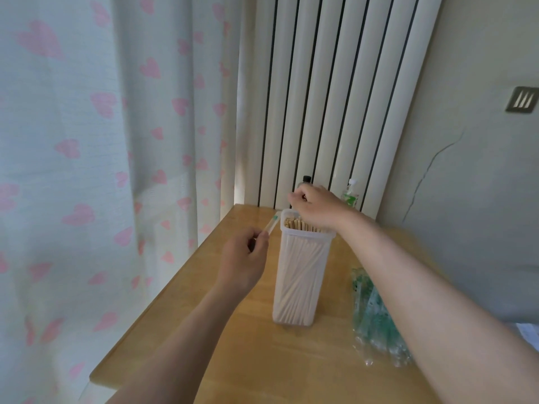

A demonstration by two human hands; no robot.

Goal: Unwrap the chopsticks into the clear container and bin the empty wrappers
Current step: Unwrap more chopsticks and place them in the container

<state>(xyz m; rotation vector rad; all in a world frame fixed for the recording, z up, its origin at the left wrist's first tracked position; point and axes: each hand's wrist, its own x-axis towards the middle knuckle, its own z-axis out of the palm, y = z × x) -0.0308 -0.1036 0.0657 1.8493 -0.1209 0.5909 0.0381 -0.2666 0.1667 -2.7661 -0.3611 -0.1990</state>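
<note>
A tall clear container stands on the wooden table, packed with several bare wooden chopsticks. My right hand hovers over its open top with curled fingers resting on the chopstick ends; whether it holds one is hidden. Left of the container, my left hand pinches a thin clear wrapper with a green tip that points up toward the container's rim. A pile of green-printed wrapped chopsticks lies on the table to the right, partly under my right forearm.
Behind the container stand a dark-capped bottle and a clear bottle with a green label, against a white radiator. A heart-patterned curtain hangs along the table's left edge. No bin is in view.
</note>
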